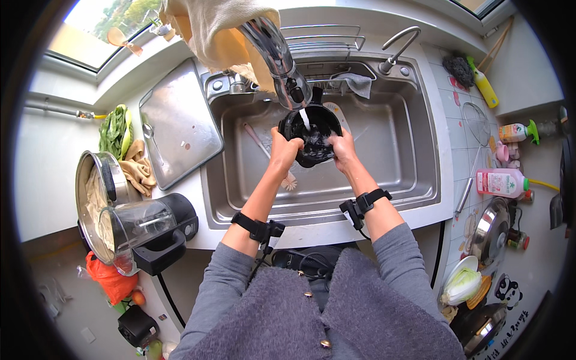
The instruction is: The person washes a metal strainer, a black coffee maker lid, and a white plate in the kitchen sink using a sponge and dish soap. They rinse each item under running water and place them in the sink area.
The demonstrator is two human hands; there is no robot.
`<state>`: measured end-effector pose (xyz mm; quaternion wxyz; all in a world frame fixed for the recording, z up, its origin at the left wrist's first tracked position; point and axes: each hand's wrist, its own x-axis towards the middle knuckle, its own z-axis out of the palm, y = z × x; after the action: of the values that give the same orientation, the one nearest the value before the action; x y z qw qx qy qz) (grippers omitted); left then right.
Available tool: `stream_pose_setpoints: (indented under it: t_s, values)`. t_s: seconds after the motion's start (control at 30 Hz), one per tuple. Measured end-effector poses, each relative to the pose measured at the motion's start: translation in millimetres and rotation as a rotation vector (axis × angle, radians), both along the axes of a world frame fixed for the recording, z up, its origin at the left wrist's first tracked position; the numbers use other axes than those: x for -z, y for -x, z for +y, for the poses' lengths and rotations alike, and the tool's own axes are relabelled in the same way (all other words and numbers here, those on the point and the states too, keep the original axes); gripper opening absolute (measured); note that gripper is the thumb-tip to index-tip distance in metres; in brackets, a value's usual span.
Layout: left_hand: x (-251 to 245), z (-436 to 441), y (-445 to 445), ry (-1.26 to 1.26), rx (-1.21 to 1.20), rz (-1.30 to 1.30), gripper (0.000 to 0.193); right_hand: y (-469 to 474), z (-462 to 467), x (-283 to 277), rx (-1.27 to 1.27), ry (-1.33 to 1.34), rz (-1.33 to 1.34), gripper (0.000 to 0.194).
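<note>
Over the steel sink [382,166], a black plastic lid or container [309,155] is held between both hands, its hollow side up. My left hand [284,150] grips its left rim, and my right hand [344,150] grips the right rim with the thumb inside. Water runs from the chrome faucet [292,90] into it. A cloth [220,27] is draped over the faucet's upper part. In the basin below, left of the black piece, lies a brush [257,140] with pale bristles. Part of a white board with a printed pattern [335,112] shows behind the black piece.
A steel tray [180,130] with a spoon lies left of the sink. Nearer are a blender jug [153,220] and a steel pot [92,157] with cloth. A small curved tap [400,49] stands back right. Bottles [499,182], a strainer [476,123] and a pot lid [490,229] are at the right.
</note>
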<state>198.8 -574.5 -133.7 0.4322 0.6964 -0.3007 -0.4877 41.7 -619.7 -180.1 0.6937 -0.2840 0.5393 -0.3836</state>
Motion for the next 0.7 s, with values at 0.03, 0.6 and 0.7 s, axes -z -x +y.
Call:
stream_pose_setpoints:
  t_s: [0.03, 0.6, 0.7]
  values:
    - [-5.8, -1.2, 4.0, 0.006, 0.007, -0.091, 0.059, 0.3, -3.2, 0.6, -0.172, 0.265, 0.408, 0.047]
    - [-6.6, -12.7, -17.2, -0.117, 0.228, -0.357, 0.051, -25.0, -7.5, -60.0, -0.747, 1.394, 0.846, 0.067]
    - [7.5, -9.9, -19.8, -0.177, 0.127, 0.196, 0.037, 2.1, -17.4, -62.9, -0.911, 1.076, 1.141, 0.065]
